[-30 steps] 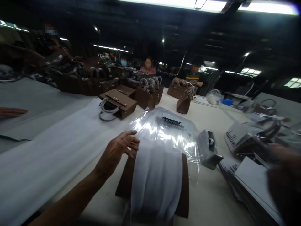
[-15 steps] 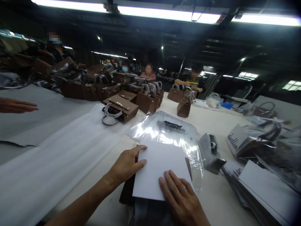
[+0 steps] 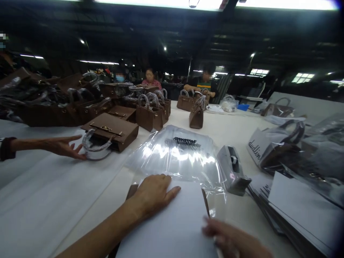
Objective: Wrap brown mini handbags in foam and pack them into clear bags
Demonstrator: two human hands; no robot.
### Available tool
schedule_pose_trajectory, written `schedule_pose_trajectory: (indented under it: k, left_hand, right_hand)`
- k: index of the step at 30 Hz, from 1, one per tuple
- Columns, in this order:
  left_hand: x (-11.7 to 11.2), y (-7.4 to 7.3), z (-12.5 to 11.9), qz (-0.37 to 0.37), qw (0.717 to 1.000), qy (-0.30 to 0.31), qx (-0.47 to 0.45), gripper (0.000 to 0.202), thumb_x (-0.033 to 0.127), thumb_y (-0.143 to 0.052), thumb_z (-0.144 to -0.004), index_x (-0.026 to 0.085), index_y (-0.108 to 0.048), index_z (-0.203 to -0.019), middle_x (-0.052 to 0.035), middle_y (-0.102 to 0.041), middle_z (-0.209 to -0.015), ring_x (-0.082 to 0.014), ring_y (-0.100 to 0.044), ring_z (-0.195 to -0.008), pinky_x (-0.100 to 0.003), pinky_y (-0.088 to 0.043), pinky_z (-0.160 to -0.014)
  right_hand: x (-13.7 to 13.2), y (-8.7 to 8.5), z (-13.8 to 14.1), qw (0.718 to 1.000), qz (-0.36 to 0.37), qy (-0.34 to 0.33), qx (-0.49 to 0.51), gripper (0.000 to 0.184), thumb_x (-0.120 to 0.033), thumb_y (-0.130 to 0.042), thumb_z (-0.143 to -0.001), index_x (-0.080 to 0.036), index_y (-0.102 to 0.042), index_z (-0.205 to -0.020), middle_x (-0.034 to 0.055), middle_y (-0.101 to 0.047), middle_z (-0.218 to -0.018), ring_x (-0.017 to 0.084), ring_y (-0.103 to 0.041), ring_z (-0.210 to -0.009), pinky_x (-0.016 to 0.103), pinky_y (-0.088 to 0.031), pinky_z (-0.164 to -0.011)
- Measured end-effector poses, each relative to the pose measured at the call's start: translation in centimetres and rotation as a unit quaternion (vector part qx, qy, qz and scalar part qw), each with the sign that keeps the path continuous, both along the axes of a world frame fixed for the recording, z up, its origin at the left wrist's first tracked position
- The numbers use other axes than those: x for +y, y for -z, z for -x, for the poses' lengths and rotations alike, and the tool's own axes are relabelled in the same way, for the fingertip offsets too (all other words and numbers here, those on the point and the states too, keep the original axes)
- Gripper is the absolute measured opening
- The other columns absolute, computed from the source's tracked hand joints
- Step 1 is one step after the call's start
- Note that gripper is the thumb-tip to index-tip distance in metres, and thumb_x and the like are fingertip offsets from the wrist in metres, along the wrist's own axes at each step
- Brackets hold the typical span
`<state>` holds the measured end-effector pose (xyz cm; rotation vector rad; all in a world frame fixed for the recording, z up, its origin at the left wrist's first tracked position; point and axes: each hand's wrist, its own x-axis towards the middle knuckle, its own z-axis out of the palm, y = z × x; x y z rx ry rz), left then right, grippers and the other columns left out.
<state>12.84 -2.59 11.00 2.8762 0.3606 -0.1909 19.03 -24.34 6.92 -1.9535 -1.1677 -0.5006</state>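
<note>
A white sheet of paper or card (image 3: 172,222) lies before me on top of a brown bag (image 3: 205,202), whose edges show at both sides. Pressed on the upper left of this sheet is my left hand (image 3: 153,193), its thumb apart from the other fingers. My right hand (image 3: 228,234) is at the sheet's lower right edge, smeared by motion; whether it holds anything is unclear. Just beyond the sheet lie clear plastic bags (image 3: 180,157) with black lettering. A grey tape dispenser (image 3: 233,170) stands to their right.
From the left, another person's hand (image 3: 63,146) reaches to the wrapped handle of a brown handbag (image 3: 115,129). More brown handbags (image 3: 149,114) crowd the back left. At right are a bagged handbag (image 3: 274,154) and stacked white sheets (image 3: 301,208). Other people are across the table.
My right hand has moved off the sheet's middle to its right edge. The sheet sits lower in view. At left, the other person's hand has come in to the handbag's handle.
</note>
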Motion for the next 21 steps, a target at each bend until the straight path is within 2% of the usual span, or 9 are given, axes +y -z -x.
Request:
schedule_pose_trajectory:
  k: [2,3,6,9,12,14,18,21]
  left_hand:
    - [0.0,0.2,0.3,-0.006,1.0,0.0,-0.008,0.047,0.051,-0.021,-0.088,0.018,-0.054,-0.087,-0.0077,-0.06,-0.088,-0.0223,-0.055,-0.08,-0.039,-0.043,-0.074]
    - [0.0,0.1,0.4,-0.006,1.0,-0.001,-0.006,0.046,0.051,-0.021,-0.088,0.018,-0.054,-0.086,-0.0074,-0.059,-0.088,-0.0219,-0.055,-0.08,-0.039,-0.043,-0.074]
    - [-0.1,0.0,0.6,0.001,1.0,-0.01,0.007,0.044,0.05,-0.023,-0.088,0.018,-0.054,-0.086,-0.0068,-0.059,-0.088,-0.0224,-0.053,-0.08,-0.04,-0.042,-0.075]
    - [-0.2,0.1,0.5,0.011,1.0,-0.024,0.015,0.043,0.05,-0.025,-0.088,0.019,-0.055,-0.091,-0.0071,-0.059,-0.092,-0.0236,-0.053,-0.084,-0.042,-0.041,-0.077]
    - [-0.2,0.3,0.3,0.027,0.999,-0.032,0.022,0.042,0.05,-0.028,-0.087,0.02,-0.055,-0.097,-0.0073,-0.059,-0.096,-0.0254,-0.053,-0.088,-0.044,-0.041,-0.079]
    - [-0.1,0.3,0.2,0.037,0.998,-0.034,0.025,0.042,0.051,-0.029,-0.086,0.021,-0.055,-0.099,-0.0075,-0.059,-0.097,-0.0261,-0.053,-0.09,-0.045,-0.041,-0.081]
    - [0.1,0.1,0.2,0.039,0.999,-0.031,0.019,0.043,0.05,-0.031,-0.086,0.02,-0.055,-0.105,-0.0089,-0.059,-0.1,-0.0273,-0.053,-0.093,-0.047,-0.041,-0.084]
    - [0.0,0.0,0.2,0.05,0.998,-0.036,0.015,0.047,0.05,-0.03,-0.086,0.019,-0.052,-0.113,-0.0096,-0.059,-0.105,-0.0276,-0.053,-0.096,-0.048,-0.041,-0.087]
  right_hand:
    - [-0.5,0.3,-5.0,0.993,0.012,0.053,0.11,0.023,-0.028,-0.042,-0.089,-0.022,-0.056,-0.106,0.0018,-0.066,-0.083,0.012,-0.063,-0.065,0.02,-0.051,-0.056]
    - [-0.1,1.0,-7.3,0.986,0.033,0.051,0.157,0.023,-0.029,-0.043,-0.089,-0.019,-0.057,-0.103,0.0042,-0.066,-0.089,0.014,-0.063,-0.075,0.023,-0.052,-0.064]
    - [3.3,4.9,-12.0,0.956,0.191,-0.088,0.203,0.027,-0.025,-0.043,-0.086,-0.016,-0.055,-0.108,0.0092,-0.057,-0.109,0.018,-0.055,-0.099,0.031,-0.046,-0.085]
    - [8.1,8.7,-13.1,0.917,0.286,-0.193,0.201,0.034,-0.024,-0.058,-0.075,-0.021,-0.056,-0.109,0.0077,-0.053,-0.114,0.021,-0.048,-0.105,0.036,-0.039,-0.09]
    - [11.5,10.6,-12.8,0.906,0.294,-0.223,0.206,0.019,-0.026,-0.065,-0.068,-0.021,-0.063,-0.086,0.0052,-0.058,-0.095,0.022,-0.05,-0.093,0.038,-0.038,-0.083]
    - [12.4,10.9,-12.9,0.899,0.284,-0.242,0.231,0.009,-0.027,-0.064,-0.07,-0.019,-0.062,-0.073,0.0033,-0.058,-0.082,0.019,-0.051,-0.084,0.034,-0.038,-0.079]
    - [12.0,9.9,-14.6,0.873,0.244,-0.263,0.331,0.025,-0.033,-0.048,-0.083,-0.015,-0.06,-0.07,0.0012,-0.056,-0.07,0.013,-0.052,-0.066,0.024,-0.04,-0.062]
    - [11.6,8.2,-16.2,0.859,0.213,-0.254,0.39,0.03,-0.036,-0.044,-0.084,-0.014,-0.059,-0.071,-0.0002,-0.055,-0.065,0.011,-0.049,-0.061,0.022,-0.038,-0.057]
